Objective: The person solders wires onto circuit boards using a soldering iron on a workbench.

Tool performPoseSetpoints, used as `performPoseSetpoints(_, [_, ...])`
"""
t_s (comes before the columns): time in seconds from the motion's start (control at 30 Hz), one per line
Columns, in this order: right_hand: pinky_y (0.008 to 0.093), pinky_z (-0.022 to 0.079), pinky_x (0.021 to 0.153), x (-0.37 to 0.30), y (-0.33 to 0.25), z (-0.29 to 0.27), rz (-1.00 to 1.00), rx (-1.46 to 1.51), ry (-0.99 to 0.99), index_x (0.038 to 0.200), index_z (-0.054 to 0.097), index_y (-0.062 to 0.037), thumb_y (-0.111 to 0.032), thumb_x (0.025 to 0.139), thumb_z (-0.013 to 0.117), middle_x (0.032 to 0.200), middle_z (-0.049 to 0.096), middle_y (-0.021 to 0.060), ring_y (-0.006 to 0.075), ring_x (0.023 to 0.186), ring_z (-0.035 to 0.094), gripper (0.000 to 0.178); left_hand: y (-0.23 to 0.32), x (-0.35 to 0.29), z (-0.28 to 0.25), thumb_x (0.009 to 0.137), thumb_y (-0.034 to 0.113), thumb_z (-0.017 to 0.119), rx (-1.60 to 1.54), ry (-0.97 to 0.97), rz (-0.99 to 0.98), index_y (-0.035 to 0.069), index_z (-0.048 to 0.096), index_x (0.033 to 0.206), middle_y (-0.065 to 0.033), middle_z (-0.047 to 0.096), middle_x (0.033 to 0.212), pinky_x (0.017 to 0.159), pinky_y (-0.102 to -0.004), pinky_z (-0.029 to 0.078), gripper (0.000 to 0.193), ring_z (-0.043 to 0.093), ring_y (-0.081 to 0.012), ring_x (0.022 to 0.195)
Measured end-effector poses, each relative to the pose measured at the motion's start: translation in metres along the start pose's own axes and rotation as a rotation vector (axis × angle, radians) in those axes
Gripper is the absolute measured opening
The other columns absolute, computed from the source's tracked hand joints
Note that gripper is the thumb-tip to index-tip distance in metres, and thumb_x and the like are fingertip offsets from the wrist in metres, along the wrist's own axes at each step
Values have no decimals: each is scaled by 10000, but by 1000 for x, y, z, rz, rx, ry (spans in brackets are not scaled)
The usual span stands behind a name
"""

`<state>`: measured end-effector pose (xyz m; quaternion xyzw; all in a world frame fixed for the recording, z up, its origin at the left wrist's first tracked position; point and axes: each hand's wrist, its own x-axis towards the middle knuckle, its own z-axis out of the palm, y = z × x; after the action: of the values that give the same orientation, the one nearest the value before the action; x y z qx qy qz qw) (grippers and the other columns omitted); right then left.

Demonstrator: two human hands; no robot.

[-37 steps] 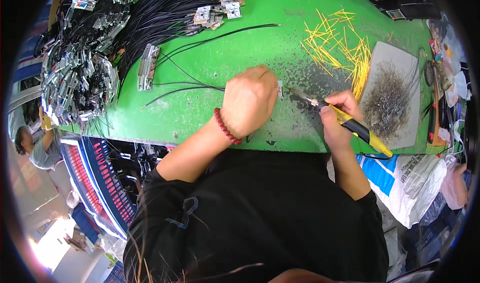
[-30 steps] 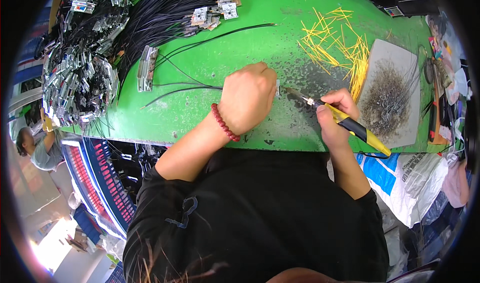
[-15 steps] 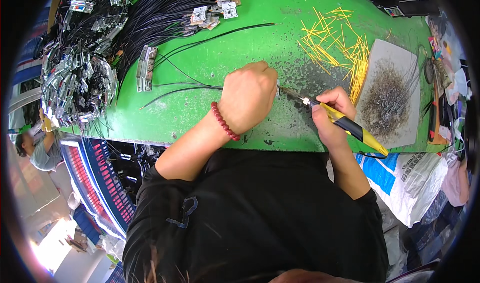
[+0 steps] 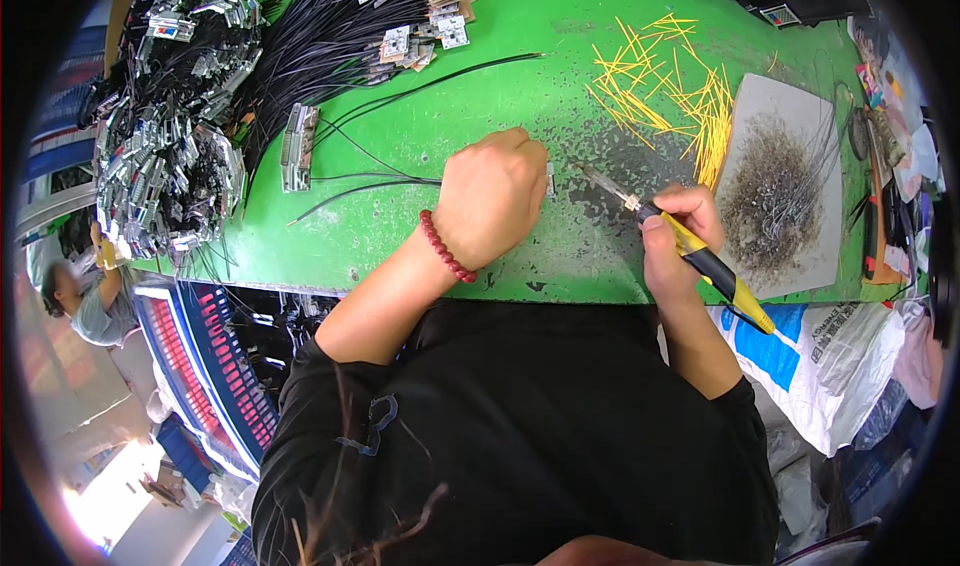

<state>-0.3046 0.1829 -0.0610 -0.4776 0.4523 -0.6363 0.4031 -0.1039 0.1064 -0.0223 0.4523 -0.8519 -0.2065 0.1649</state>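
My right hand (image 4: 680, 241) grips a yellow and black soldering iron (image 4: 712, 266). Its metal tip points up and left, a short gap away from my left hand (image 4: 495, 196). That left hand is closed, back upward, with a red bead bracelet on the wrist. Black cables (image 4: 370, 181) run into it from the left, and a small pale piece (image 4: 550, 180) shows past its knuckles. Its fingertips are hidden underneath. The cables lead from a silver metal connector housing (image 4: 298, 148) lying on the green table (image 4: 400, 236).
Yellow thin tubes (image 4: 690, 106) lie scattered at the far right, beside a grey board (image 4: 785, 256) covered in dark debris. Metal connectors (image 4: 170, 156) are heaped at the left, near bundled black cables (image 4: 310, 46) with small white circuit boards (image 4: 396, 42). Another person (image 4: 95, 301) is at far left.
My right hand has drawn the soldering iron slightly right and down, so its tip is now apart from the piece at my left hand. My left hand has barely moved.
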Motion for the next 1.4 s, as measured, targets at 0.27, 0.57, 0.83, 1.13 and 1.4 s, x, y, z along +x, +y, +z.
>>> performPoseSetpoints(0.27, [215, 300, 557, -3, -6, -5, -47, -11, 73, 921, 499, -32, -109, 801, 663, 756, 473, 0, 49, 623, 367, 218, 0, 1, -6, 768, 101, 652, -19, 35, 25, 33, 606, 760, -129, 602, 784, 637, -401, 494, 82, 605, -316, 737])
performPoseSetpoints(0.57, [208, 316, 567, -5, -9, -6, -52, 56, 101, 955, 510, -31, -165, 806, 696, 788, 489, -8, 40, 645, 388, 273, -47, 76, -17, 806, 156, 634, 388, 57, -91, 46, 610, 877, -142, 606, 935, 693, -421, 531, 133, 634, -319, 833])
performPoseSetpoints(0.83, [205, 307, 551, -3, -10, -6, -97, -25, 79, 960, 516, -21, -130, 809, 681, 749, 477, -23, 34, 626, 381, 249, -58, 72, -3, 853, 130, 527, 462, 82, 2, 23, 562, 862, -152, 597, 890, 690, -412, 537, 113, 630, -311, 835])
performPoseSetpoints(1.13, [197, 342, 579, -6, -5, -5, -61, -36, 97, 985, 526, -20, -82, 817, 656, 780, 499, -22, 32, 652, 408, 221, -57, 54, -17, 803, 138, 631, 213, 14, 50, 34, 586, 857, -142, 594, 841, 700, -417, 494, 125, 603, -329, 795])
performPoseSetpoints(1.4, [194, 391, 504, 2, -11, 7, 49, -24, 111, 1093, 505, -32, -141, 916, 569, 726, 603, 60, 65, 560, 496, 218, -43, 42, -32, 864, 151, 583, 88, 78, 1, 36, 546, 854, -154, 606, 735, 605, -446, 480, 121, 607, -354, 679])
